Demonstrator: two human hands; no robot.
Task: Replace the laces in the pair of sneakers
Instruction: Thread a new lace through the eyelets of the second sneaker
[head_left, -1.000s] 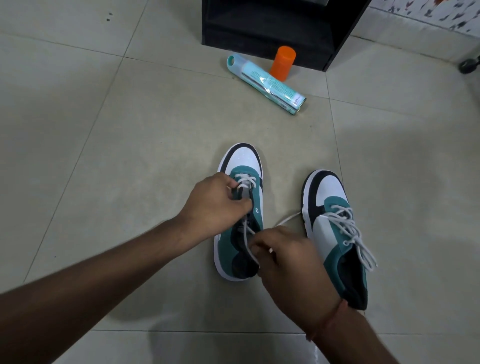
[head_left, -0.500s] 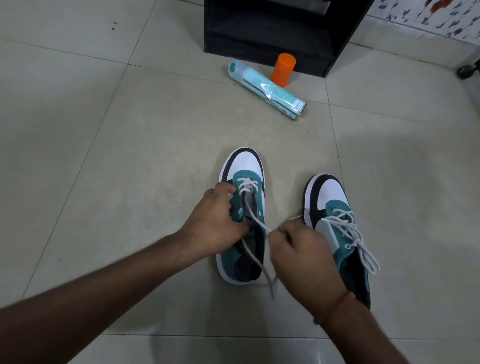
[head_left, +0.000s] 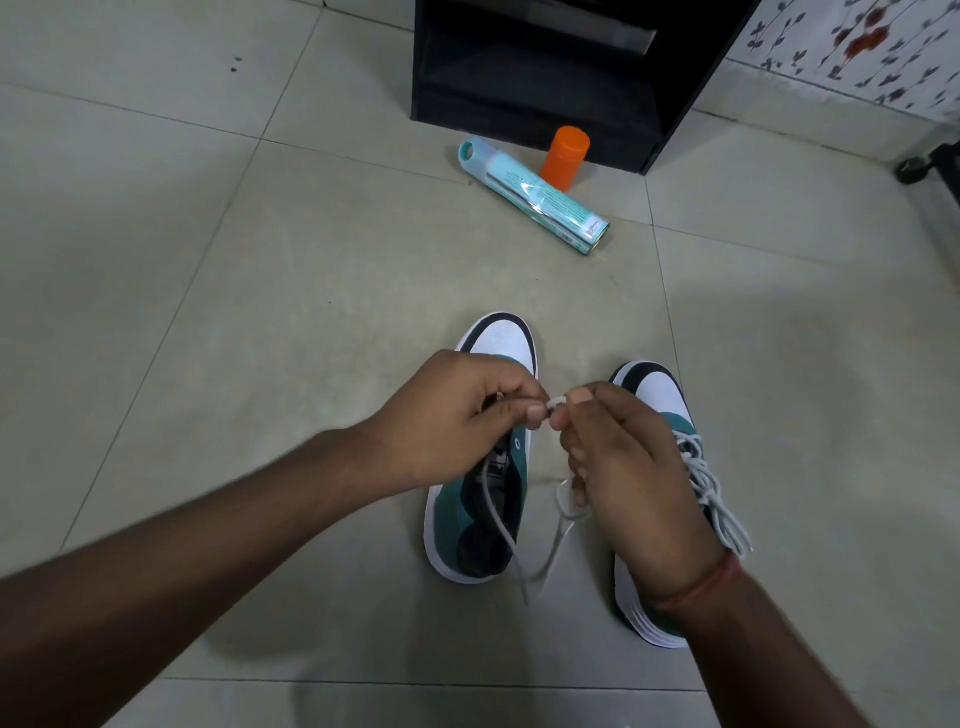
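Observation:
Two teal, white and black sneakers stand side by side on the floor. Over the left sneaker (head_left: 480, 514) my left hand (head_left: 457, 415) and my right hand (head_left: 618, 467) meet, both pinching a short stretch of white lace (head_left: 555, 404) between thumbs and fingertips. Loose lengths of that lace (head_left: 558, 530) hang down across the shoe's opening to the floor. Whether it still runs through the eyelets is hidden by my hands. The right sneaker (head_left: 660, 400) keeps its white lace (head_left: 711, 488) threaded, and my right wrist covers much of it.
A teal tube-shaped box (head_left: 535, 195) lies on the tiled floor (head_left: 260, 312) ahead, with an orange cap-like cylinder (head_left: 564, 157) behind it. A black cabinet (head_left: 540, 78) stands beyond them. A dark object (head_left: 924, 166) sits at the far right.
Both hands lifted off the left sneaker's eyelets and came together above it, drawing the lace up. Its free ends now dangle over the shoe.

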